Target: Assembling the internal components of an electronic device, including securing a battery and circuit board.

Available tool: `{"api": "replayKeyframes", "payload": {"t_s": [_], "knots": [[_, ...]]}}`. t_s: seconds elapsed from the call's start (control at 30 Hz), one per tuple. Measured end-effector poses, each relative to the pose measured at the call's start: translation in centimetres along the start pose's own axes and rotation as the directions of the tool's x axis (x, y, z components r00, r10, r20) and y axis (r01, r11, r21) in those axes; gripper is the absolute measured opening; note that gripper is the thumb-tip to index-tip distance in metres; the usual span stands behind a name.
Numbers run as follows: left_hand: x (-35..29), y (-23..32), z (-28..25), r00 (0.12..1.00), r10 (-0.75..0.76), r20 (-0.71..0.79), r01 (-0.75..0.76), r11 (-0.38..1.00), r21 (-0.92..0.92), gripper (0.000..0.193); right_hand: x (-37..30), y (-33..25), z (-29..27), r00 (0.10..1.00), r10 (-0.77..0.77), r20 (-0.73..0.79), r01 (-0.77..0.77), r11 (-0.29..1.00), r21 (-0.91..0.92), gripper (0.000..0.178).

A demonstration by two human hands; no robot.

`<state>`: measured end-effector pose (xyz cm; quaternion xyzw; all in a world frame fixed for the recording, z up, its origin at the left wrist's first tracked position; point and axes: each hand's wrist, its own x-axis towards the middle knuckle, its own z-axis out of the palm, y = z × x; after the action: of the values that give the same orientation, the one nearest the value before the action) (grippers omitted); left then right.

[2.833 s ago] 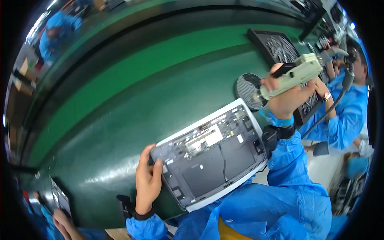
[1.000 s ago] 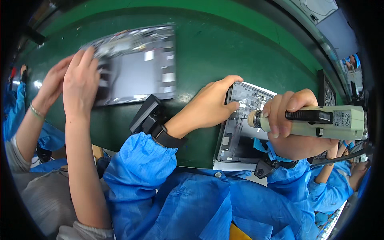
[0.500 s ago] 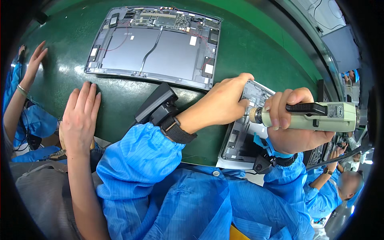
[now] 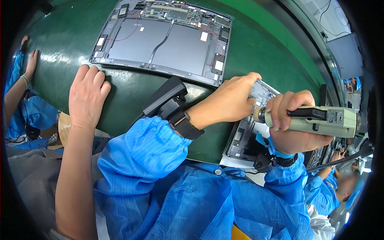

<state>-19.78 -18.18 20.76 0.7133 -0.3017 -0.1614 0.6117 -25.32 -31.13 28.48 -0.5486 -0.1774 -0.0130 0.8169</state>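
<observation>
In my right hand [image 4: 289,120] is a pale green electric screwdriver [image 4: 336,121] with a black lever. It lies nearly level, its collar pointing left over a partly covered laptop chassis [image 4: 245,138] with exposed inner parts. My left hand [image 4: 224,100] is over that chassis, its thumb close to the screwdriver's nose. The left fingers are curled and their undersides hidden, so what they pinch cannot be made out. Past my left hand, a larger opened laptop chassis [image 4: 160,40] lies on the green table, its circuit board, battery area, ribbon cable and speakers showing.
Another person's hand [image 4: 88,94] rests on the green tabletop [image 4: 128,90] at my left, with a further person's hand [image 4: 31,64] beyond. A black device [image 4: 166,98] is strapped to my left wrist. A co-worker in blue [image 4: 326,192] sits at the far right.
The view has shifted slightly, so the larger chassis appears higher and further right. The neighbour's flat hand has curled up. My hands and the screwdriver hold nearly the same pose over the smaller chassis.
</observation>
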Motion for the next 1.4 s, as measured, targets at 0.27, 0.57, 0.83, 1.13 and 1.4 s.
{"api": "replayKeyframes", "payload": {"t_s": [0.27,0.57,0.83,1.13,1.4], "knots": [[-0.4,0.0,-0.4,1.000,-0.025,-0.011,0.025,1.000,0.001,0.050,0.1,0.5,0.5,1.000,-0.016,-0.006,0.015,0.997,-0.081,0.103],[0.0,-0.4,1.1,1.000,0.006,-0.010,-0.006,1.000,0.001,0.052,-1.1,-0.6,-0.2,0.983,-0.089,-0.161,0.081,0.995,-0.056,0.111],[-2.1,-0.5,-0.6,0.979,-0.088,0.183,0.107,0.989,-0.098,0.080,-8.9,-9.2,-6.4,0.652,-0.464,-0.600,0.362,0.886,-0.291,0.060],[-2.7,1.5,0.4,0.980,-0.201,-0.009,0.198,0.955,0.222,0.079,-18.2,-8.1,-17.6,0.509,-0.457,-0.730,0.109,0.875,-0.471,0.068],[-6.2,4.7,2.4,0.940,-0.218,-0.262,0.325,0.804,0.497,0.036,-18.6,-7.9,-15.0,0.604,-0.363,-0.709,-0.325,0.701,-0.635,0.032]]}}
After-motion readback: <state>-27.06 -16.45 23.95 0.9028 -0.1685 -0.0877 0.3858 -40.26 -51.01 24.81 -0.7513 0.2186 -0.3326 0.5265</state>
